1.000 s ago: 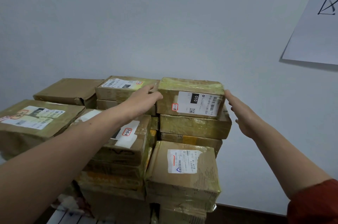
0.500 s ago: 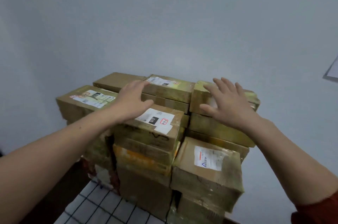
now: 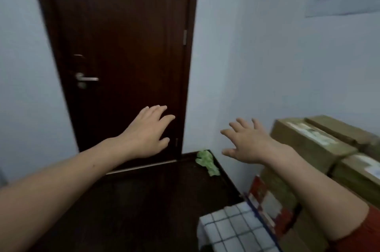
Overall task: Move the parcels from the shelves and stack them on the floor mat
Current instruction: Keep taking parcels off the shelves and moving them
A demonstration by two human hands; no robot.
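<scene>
Both hands empty, fingers spread, palms down: left hand held out in front of the dark door, right hand held out just left of the parcel stack. Neither touches anything. Parcels sit at the right edge, piled several high against the wall, on or beside the checked floor mat; motion blur makes the exact footing hard to judge. Shelves not in view. A crumpled green scrap lies on the dark floor by the corner.

Progress, judged: a good number of parcels already stacked; how many are left on the shelves cannot be told. Next step is likely fetching another parcel.
</scene>
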